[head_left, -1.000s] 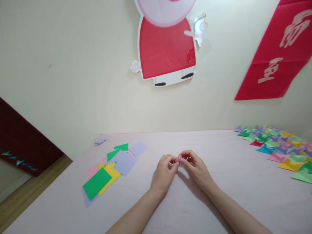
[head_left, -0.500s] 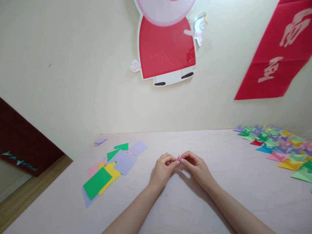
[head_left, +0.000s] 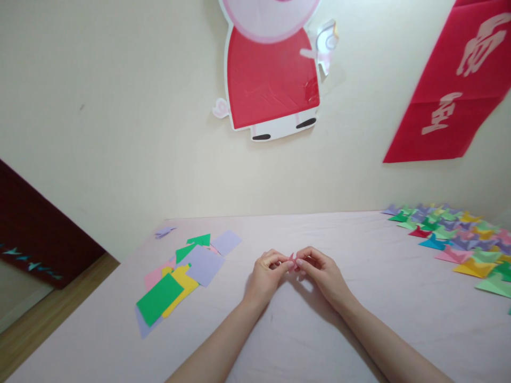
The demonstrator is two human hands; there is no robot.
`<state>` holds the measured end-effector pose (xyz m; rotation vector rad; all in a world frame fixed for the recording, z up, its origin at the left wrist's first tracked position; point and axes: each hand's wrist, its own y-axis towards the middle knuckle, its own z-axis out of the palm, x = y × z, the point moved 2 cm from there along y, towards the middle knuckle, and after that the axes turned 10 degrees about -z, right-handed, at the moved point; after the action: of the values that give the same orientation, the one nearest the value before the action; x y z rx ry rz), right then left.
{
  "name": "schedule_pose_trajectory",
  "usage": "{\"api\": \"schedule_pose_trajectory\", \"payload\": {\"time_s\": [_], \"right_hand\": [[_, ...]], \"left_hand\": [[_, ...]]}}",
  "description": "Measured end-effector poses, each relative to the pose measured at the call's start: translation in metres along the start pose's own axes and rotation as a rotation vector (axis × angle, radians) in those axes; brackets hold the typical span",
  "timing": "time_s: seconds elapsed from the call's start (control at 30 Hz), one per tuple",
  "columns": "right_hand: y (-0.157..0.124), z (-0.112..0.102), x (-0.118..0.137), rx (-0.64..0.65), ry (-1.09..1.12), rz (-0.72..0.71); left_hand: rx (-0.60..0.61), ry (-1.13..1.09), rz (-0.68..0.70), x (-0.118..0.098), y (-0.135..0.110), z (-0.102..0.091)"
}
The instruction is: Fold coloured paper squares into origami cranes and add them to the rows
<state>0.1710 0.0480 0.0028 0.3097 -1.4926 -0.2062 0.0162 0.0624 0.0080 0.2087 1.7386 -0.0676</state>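
A small folded pink paper [head_left: 292,258] is pinched between both hands, just above the pale tabletop [head_left: 303,340]. Thumb and fingertips of my left hand [head_left: 271,271] grip its left side. My right hand [head_left: 321,271] pinches the right side with thumb and forefinger. A short pointed tip sticks up between the fingers; most of the folded paper is hidden behind them.
On the left lie loose paper sheets: green [head_left: 158,299], yellow [head_left: 181,287], purple [head_left: 205,266] and pink [head_left: 154,277]. A small folded purple piece [head_left: 164,232] lies behind them. Rows of colourful folded paper figures [head_left: 459,234] stand at the right. A wall [head_left: 159,159] rises behind.
The pointed pink tip shows a little more between the fingers. My right fingers have shifted slightly on the paper. Both hands stay in nearly the same place.
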Motion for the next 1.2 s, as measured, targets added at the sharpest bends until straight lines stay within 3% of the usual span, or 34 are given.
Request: {"api": "schedule_pose_trajectory", "payload": {"time_s": [0.53,0.9,1.2], "right_hand": [[0.001,0.002,0.002,-0.001,0.014,-0.048],[-0.001,0.009,-0.003,0.067,-0.133,-0.016],[-0.001,0.006,-0.009,0.042,-0.136,0.005]], "left_hand": [[-0.029,0.048,0.020,-0.003,-0.002,0.001],[-0.093,0.176,0.057,-0.002,-0.005,0.002],[-0.080,0.199,-0.006,0.004,-0.003,0.000]]}}
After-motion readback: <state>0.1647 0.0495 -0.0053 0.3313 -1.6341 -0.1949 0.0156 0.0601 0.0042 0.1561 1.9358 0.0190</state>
